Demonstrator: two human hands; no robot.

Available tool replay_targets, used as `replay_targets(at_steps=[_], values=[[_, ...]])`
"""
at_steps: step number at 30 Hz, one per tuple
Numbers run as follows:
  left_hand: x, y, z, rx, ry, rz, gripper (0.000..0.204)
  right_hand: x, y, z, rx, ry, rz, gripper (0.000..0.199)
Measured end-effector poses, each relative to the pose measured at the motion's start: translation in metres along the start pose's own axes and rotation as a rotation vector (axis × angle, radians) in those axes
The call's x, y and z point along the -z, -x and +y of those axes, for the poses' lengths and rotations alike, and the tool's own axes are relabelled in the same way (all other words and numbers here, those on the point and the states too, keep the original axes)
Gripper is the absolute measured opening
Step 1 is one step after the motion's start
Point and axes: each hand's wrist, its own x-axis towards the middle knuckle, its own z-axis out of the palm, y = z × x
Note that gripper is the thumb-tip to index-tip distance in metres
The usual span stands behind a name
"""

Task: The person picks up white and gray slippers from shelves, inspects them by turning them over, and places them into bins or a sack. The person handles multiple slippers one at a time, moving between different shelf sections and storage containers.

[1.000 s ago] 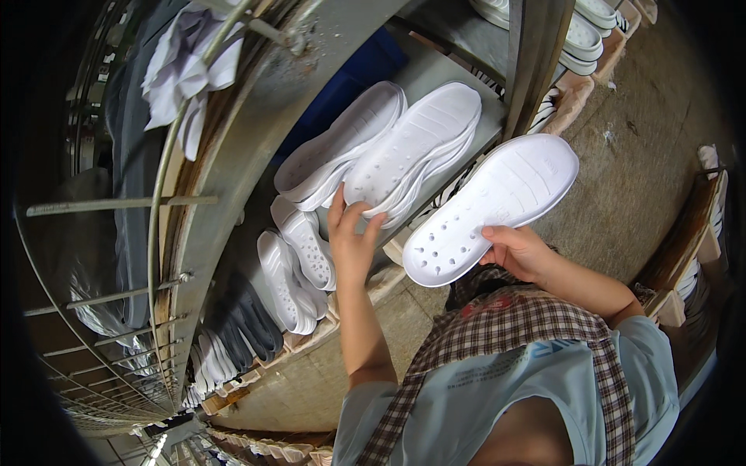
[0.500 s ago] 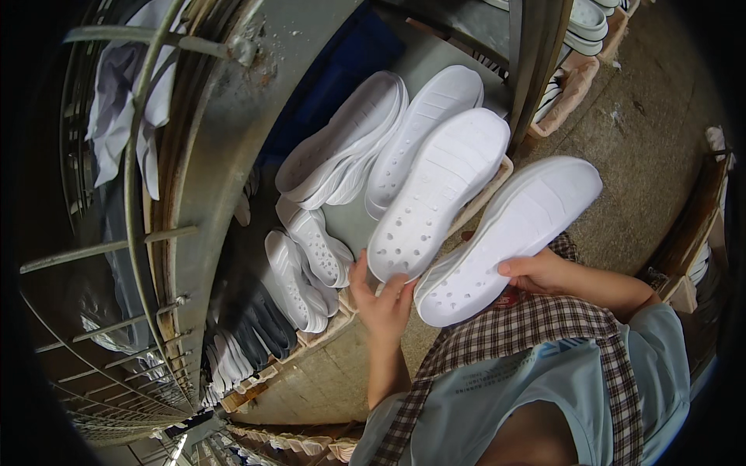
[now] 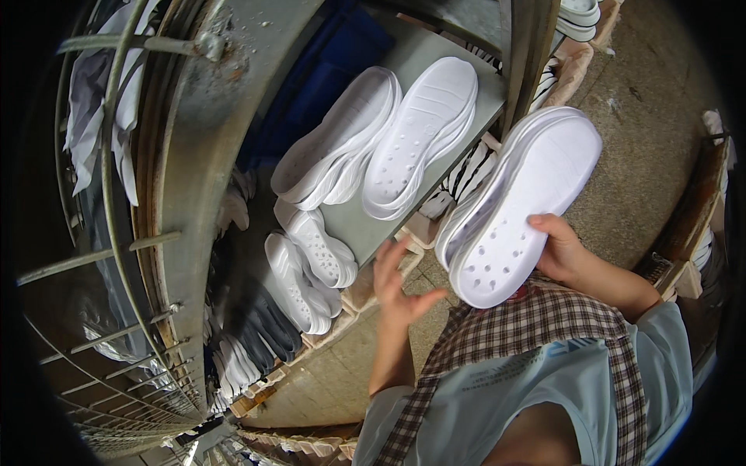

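My right hand (image 3: 561,250) grips a small stack of white foam shoe soles (image 3: 519,203) by its heel end, the soles slanting up toward the right over the floor. My left hand (image 3: 398,283) is free, fingers spread, palm toward the stack's lower end, just left of it and not touching. On the grey shelf (image 3: 365,229) lie two more piles of white soles (image 3: 420,132), with a neighbouring pile of soles (image 3: 338,147) to the left. Smaller white soles (image 3: 311,268) lie below them at the shelf's near end.
A rusty metal rack frame (image 3: 179,186) with wire bars (image 3: 101,256) curves along the left, white cloth (image 3: 89,109) hanging on it. Dark insoles (image 3: 260,326) stand in a box below. A metal post (image 3: 528,46) rises at the shelf's right. Concrete floor (image 3: 645,147) lies beyond.
My left hand lifted a sole off the shelf and brought it against the one in my right hand. It has now let go, and my right hand holds both together.
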Motion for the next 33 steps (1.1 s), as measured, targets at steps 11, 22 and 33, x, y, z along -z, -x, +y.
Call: replay_targets(at_steps=[11,22,33], values=[[0.002,-0.029,-0.042,0.567,-0.430,0.033,0.029,0.005,0.005,0.003,0.001,0.032,0.068,0.061],[0.084,-0.003,0.010,0.379,-0.093,0.664,0.024,-0.005,0.000,0.009,0.003,0.075,0.108,0.064],[0.033,-0.013,-0.027,0.550,-0.233,0.152,0.021,0.009,-0.001,0.009,-0.031,0.029,0.089,0.058]])
